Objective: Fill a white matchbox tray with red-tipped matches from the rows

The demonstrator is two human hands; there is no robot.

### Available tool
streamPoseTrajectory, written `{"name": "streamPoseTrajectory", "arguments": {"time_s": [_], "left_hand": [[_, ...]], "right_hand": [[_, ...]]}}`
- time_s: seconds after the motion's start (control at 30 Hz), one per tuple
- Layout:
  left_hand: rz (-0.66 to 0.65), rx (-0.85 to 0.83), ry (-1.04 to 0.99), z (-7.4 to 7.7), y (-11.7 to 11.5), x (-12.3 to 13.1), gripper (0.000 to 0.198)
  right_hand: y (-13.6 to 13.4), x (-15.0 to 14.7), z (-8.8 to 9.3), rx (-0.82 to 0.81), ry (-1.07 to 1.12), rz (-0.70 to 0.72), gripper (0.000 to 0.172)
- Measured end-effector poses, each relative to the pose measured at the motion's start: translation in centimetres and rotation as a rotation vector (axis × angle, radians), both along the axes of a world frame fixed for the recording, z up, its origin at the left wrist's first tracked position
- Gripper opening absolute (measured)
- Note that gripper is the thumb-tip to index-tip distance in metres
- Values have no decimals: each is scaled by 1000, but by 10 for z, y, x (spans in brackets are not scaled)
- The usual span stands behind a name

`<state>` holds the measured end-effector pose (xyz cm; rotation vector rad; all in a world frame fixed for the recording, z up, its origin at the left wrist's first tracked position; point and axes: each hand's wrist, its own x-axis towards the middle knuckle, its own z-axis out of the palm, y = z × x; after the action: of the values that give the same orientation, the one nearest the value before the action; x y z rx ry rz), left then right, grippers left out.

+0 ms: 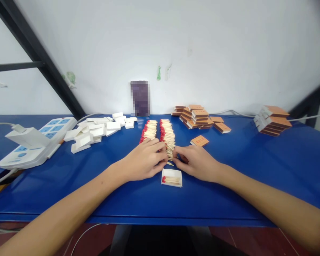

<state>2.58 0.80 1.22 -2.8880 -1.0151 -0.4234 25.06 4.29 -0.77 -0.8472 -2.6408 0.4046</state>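
My left hand (146, 160) is curled against the near end of the right row of matches (167, 133), its thumb and fingertips drawn together on red-headed sticks. From the other side, my right hand (196, 161) has its bent fingers and thumb at the plain ends of the same matches. What lies between the fingertips is partly hidden. A second row of matches (150, 129) runs alongside on the left, its near end behind my left hand. Just below both hands sits a white matchbox tray (171, 171) with several matches (172, 180) lying in it, red heads to the left.
Several white empty trays (92, 131) are heaped at left, beside a power strip (37, 142). Orange matchbox sleeves (200, 113) are piled at back right, with one sleeve (200, 140) near my right hand. Stacked matchboxes (273, 120) stand far right. A blurred dark panel (140, 98) leans on the wall.
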Motion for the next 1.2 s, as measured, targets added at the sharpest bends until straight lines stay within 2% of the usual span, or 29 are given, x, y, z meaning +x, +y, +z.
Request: {"name": "streamPoseTrajectory", "arguments": {"time_s": [0.73,1.2], "left_hand": [[-3,2,5,-1,2,-4,17],[5,8,17,-3,2,-5,17]], "right_hand": [[0,0,0,0,-10,-12,7],[-1,0,3,-18,-15,32,11]]}}
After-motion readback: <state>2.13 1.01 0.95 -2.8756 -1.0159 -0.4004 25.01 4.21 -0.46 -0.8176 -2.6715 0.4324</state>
